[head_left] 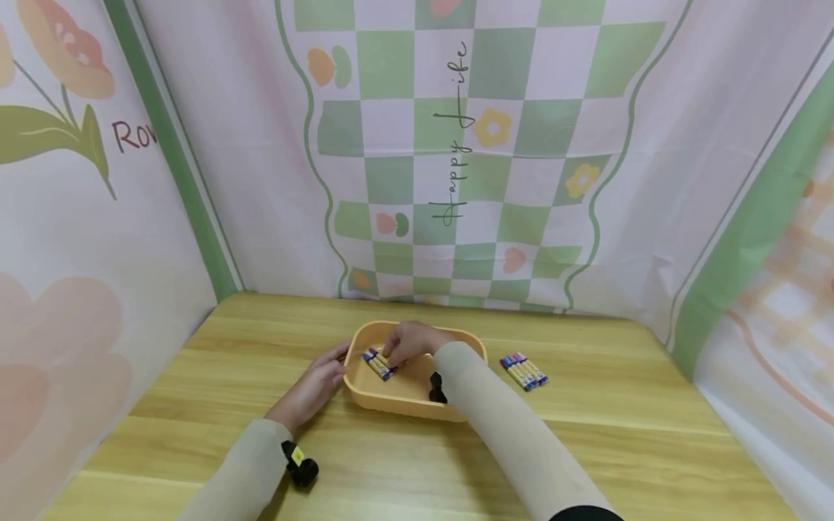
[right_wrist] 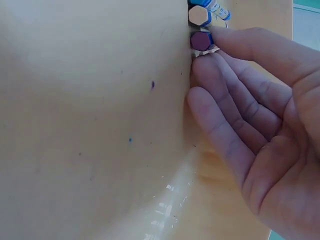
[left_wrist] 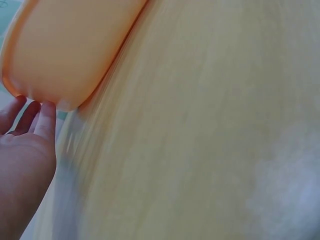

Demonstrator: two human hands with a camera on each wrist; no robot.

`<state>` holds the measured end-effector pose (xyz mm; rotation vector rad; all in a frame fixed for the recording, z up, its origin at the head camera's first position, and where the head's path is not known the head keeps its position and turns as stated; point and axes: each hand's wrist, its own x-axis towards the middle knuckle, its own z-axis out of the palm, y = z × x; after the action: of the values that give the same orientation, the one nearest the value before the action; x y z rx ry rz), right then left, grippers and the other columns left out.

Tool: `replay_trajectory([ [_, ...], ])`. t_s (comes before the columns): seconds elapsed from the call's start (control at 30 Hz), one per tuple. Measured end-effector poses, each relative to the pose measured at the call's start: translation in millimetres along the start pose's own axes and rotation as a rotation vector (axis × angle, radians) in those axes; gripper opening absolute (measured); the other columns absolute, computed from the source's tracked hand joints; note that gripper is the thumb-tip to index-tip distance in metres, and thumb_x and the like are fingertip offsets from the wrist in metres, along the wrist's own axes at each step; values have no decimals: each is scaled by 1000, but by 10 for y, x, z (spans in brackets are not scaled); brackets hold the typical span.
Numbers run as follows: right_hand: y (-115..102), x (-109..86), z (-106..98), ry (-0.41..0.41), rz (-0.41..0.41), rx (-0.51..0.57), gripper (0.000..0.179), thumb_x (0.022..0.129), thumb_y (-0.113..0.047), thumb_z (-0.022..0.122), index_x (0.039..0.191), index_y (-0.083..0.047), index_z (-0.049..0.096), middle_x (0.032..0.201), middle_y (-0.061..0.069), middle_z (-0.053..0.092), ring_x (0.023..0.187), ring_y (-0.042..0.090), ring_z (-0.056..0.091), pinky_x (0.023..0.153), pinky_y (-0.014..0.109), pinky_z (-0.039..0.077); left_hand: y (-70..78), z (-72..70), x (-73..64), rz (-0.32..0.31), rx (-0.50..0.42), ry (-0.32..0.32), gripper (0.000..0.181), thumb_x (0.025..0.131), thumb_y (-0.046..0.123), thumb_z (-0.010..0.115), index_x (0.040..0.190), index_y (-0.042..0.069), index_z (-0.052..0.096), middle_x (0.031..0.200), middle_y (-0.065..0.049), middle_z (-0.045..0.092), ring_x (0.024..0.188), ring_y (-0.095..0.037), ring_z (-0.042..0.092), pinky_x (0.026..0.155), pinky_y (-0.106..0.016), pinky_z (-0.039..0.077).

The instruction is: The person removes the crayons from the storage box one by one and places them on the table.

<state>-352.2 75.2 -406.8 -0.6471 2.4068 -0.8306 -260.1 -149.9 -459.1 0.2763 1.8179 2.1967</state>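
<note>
An orange plastic basin (head_left: 404, 407) stands on the wooden table. Inside it, towards the left, lie a few yellow-wrapped crayons (head_left: 376, 365) with blue bands, side by side. My right hand (head_left: 412, 344) reaches into the basin and pinches a crayon (right_wrist: 201, 41) with a dark purple end between thumb and fingers. Right beside that one is a crayon with a pale orange end (right_wrist: 200, 16). At the basin's left end, my left hand (head_left: 313, 391) rests with its fingertips (left_wrist: 47, 111) against the outer wall, fingers fairly straight.
Several more crayons (head_left: 524, 371) lie in a row on the table (head_left: 586, 420), right of the basin. Printed cloth (head_left: 443, 159) hangs behind the table and on both sides. Small coloured specks mark the basin floor in the right wrist view.
</note>
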Motion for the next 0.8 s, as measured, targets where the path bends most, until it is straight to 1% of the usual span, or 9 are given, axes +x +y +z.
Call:
replay_trajectory([
  [0.2,14,-2,6,-8,13,34,17,85,-5,76,101,-1,72,84,2,72,74,14,69,74,33,61,-9,2,1,7,-5,-8,65,96,0,39,157,-6,16,165,-20,9,149,-38,18,120,-45,21],
  [0.4,64,-24,-12,-50,11,80,21,85,-3,74,106,0,71,88,4,72,79,17,69,77,34,61,-27,4,-6,7,-8,-13,65,96,0,38,157,-5,16,165,-19,9,149,-37,18,120,-44,21],
  [0.67,85,-107,-130,-55,-16,1,20,84,-7,74,104,-7,73,90,0,73,84,15,69,82,30,57,-1,3,-14,11,-2,-22,66,96,1,39,157,-5,16,165,-19,9,149,-36,19,121,-44,20],
  [0.8,102,-172,-218,-67,-39,-18,26,84,-8,73,110,-5,72,98,-1,71,87,14,68,84,31,58,8,-4,-25,12,4,-29,66,96,1,39,157,-5,14,165,-20,7,149,-36,18,121,-45,19],
])
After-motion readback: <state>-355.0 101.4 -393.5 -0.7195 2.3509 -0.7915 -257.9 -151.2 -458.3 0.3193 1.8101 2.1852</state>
